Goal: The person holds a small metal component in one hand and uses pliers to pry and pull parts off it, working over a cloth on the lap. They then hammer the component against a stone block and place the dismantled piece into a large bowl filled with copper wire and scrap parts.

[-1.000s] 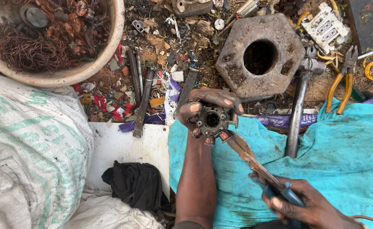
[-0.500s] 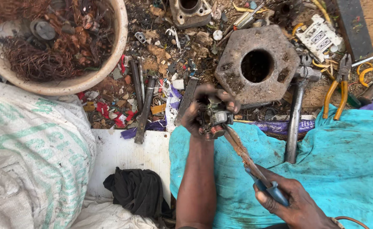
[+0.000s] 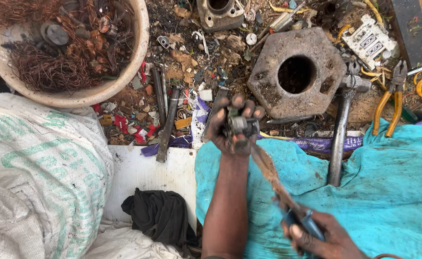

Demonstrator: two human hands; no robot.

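Observation:
My left hand (image 3: 230, 127) grips a small dark metal part (image 3: 240, 125), a greasy round piece with wires, held above the teal cloth (image 3: 393, 192). My right hand (image 3: 323, 235) at the bottom edge holds a rusty tool with a dark blue handle (image 3: 273, 177). The tool's tip reaches up into the part in my left hand. The tool is blurred along its shaft.
A large hexagonal metal block with a hole (image 3: 297, 72) lies just beyond. A hammer (image 3: 340, 129), orange-handled pliers (image 3: 388, 103), a white socket plate (image 3: 369, 41), a bowl of copper wire (image 3: 62, 48), a white sack (image 3: 33, 177) and a black cloth (image 3: 160, 216) surround me.
The small part has turned in my left hand, its round face no longer facing up. My right hand and the tool have shifted slightly down and left.

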